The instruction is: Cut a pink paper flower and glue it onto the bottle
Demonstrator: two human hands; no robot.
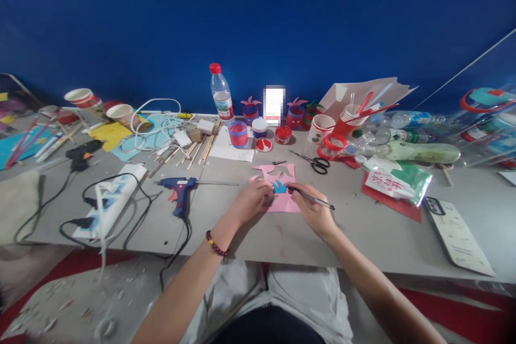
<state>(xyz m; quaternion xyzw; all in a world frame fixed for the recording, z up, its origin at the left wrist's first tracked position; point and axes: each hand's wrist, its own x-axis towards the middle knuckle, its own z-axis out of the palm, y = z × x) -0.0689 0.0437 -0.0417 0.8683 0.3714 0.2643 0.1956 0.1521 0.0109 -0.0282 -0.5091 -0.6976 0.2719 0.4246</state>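
Note:
A small blue paper cutout (279,187) with pointed tips lies on a pink sheet (284,205) that has shapes cut out of its upper part. My left hand (253,200) pinches the cutout's left side with closed fingers. A dark pen (314,199) is held in my right hand (315,212), its tip at the cutout's right edge. Black-handled scissors (318,164) lie just behind the pink sheet. A blue glue gun (182,193) rests on the table to the left.
Behind the hands stand a red-capped bottle (221,98), a pink and blue cup (237,134) and an open red paint jar (282,134). A power strip (115,201) with cables lies left, a phone (459,236) right. Plastic bottles (415,119) crowd the back right.

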